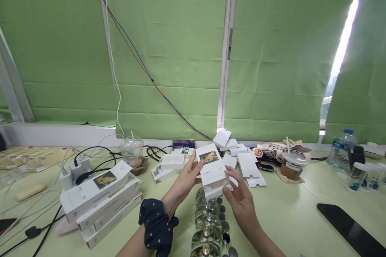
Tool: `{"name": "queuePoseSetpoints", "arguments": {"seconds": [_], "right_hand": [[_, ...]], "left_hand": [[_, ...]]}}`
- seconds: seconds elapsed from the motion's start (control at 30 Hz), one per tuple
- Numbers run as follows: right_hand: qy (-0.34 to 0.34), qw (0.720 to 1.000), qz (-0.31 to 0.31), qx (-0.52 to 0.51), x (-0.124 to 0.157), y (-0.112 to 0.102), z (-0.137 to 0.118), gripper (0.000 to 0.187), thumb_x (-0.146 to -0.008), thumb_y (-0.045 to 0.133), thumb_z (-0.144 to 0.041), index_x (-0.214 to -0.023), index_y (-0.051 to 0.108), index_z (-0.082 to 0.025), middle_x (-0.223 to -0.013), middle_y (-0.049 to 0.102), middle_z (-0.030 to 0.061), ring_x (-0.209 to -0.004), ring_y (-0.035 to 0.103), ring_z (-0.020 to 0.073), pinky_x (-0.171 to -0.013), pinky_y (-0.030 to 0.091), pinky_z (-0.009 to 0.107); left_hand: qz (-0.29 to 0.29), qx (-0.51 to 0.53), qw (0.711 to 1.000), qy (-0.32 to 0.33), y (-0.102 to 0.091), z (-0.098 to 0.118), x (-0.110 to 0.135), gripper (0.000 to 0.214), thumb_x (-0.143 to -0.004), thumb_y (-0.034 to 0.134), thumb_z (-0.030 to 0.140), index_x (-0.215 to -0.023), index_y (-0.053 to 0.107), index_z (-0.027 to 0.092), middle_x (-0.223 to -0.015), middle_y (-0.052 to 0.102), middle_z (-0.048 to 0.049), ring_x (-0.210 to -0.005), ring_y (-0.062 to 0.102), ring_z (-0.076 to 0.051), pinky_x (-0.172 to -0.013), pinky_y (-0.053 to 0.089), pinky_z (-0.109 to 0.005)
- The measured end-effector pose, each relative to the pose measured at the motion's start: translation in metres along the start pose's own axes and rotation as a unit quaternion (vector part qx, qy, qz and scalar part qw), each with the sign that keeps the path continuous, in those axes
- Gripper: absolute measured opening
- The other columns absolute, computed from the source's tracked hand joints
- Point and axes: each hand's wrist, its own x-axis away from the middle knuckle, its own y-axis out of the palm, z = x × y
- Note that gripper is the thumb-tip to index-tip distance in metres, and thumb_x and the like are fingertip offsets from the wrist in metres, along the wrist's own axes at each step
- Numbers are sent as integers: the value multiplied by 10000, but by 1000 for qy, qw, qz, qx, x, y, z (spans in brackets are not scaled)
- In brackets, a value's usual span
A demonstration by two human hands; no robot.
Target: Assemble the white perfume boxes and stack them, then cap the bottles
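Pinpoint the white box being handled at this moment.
In the head view, the white box is low, just right of centre, held between the left hand and right hand.

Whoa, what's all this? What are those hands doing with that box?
A person is holding a white box with both hands. The left hand supports one side, and the right hand has its fingers near the lower end, which looks open. Just below the box is a row of see-through, glassy things. A pile of similar boxes sits off to the left, and loose white card pieces lie behind the right hand.
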Motion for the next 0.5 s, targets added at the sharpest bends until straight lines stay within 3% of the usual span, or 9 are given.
{"name": "queuePoseSetpoints", "arguments": {"seconds": [0.13, 0.3, 0.4, 0.43, 0.5], "right_hand": [[-1, 1000, -4, 23, 1, 1, 1, 246, -836, 666, -311, -1079, 662, -268, -1354, 470, 116, -1144, 576, 269, -862, 549, 356], [39, 997, 56, 36, 1, 3, 4, 191, -794, 701, -330, -954, 663, -233, -1324, 492, 123, -941, 652, 237, -684, 582, 317], [54, 995, 68, 39, 1, 4, 4, 200, -790, 702, -346, -934, 650, -218, -1317, 490, 132, -860, 655, 211, -624, 576, 302], [56, 995, 72, 40, 1, 4, 5, 198, -793, 699, -351, -927, 645, -215, -1315, 490, 131, -875, 651, 212, -637, 576, 301], [58, 994, 80, 45, 1, 4, 4, 201, -790, 700, -363, -907, 637, -212, -1312, 490, 128, -930, 640, 223, -684, 576, 302]], "left_hand": [[-44, -17, 999, 18, -4, 0, 2, 792, -825, 657, 459, -1482, 239, 317, -1381, 565, -103, -1096, 631, -249, -768, 566, -319], [-133, -58, 989, 12, -7, -1, 9, 1186, -720, 793, 314, -1477, -117, 399, -1581, 247, -122, -1165, 603, -284, -813, 567, -346], [-154, -60, 986, 15, -3, -2, 13, 1328, -673, 829, 242, -1441, -245, 381, -1554, 307, -146, -1178, 596, -270, -924, 524, -391], [-164, -65, 984, 14, -1, -2, 14, 1329, -661, 835, 224, -1453, -221, 375, -1530, 355, -152, -1179, 594, -273, -932, 520, -405], [-181, -81, 980, 13, 3, -2, 16, 1239, -628, 848, 199, -1500, -17, 364, -1495, 413, -150, -1177, 591, -288, -921, 528, -417]]}}
